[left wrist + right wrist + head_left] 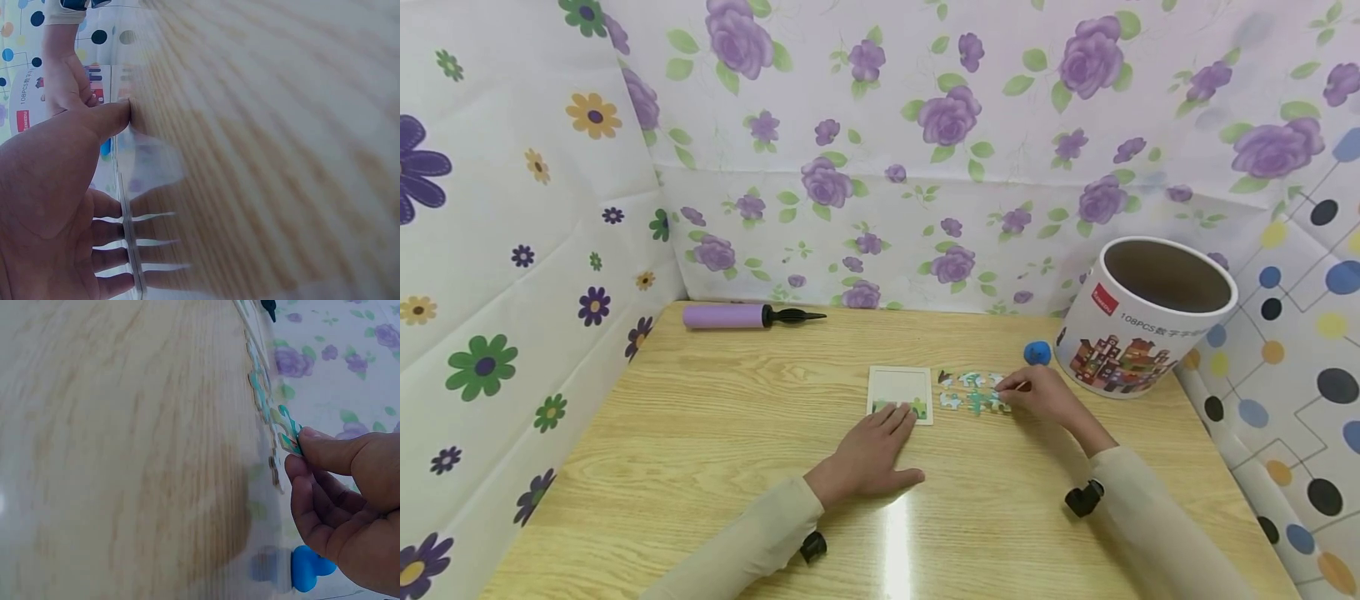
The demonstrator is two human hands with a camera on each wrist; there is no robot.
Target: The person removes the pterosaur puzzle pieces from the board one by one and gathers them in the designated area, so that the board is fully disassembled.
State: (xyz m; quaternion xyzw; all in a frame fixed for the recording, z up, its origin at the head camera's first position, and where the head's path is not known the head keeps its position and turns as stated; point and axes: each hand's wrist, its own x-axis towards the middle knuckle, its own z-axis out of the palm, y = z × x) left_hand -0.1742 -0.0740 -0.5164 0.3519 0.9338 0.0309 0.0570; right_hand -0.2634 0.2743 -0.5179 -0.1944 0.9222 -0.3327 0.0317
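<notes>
My left hand (872, 450) lies with straight fingers over the front edge of a small square puzzle tray (899, 382). Green pieces sit along the tray's lower side, partly hidden by the fingertips. In the left wrist view, the fingers of my left hand (56, 194) reach the tray's edge while the thumb extends apart from them. Just right of the tray lie several loose jigsaw pieces (975, 402) in two rows. Over their right end, my right hand (1043, 393) pinches a green and white jigsaw piece (289, 439) between thumb and index finger, tilted up from the table.
Behind my right hand sits a small blue object (1037, 353) with rounded lobes. A large white bucket (1120, 350) with printed blocks stands at the back right. The purple hand pump (726, 316) lies at the back left. Patterned cloth walls (880, 192) border the wooden table (715, 417).
</notes>
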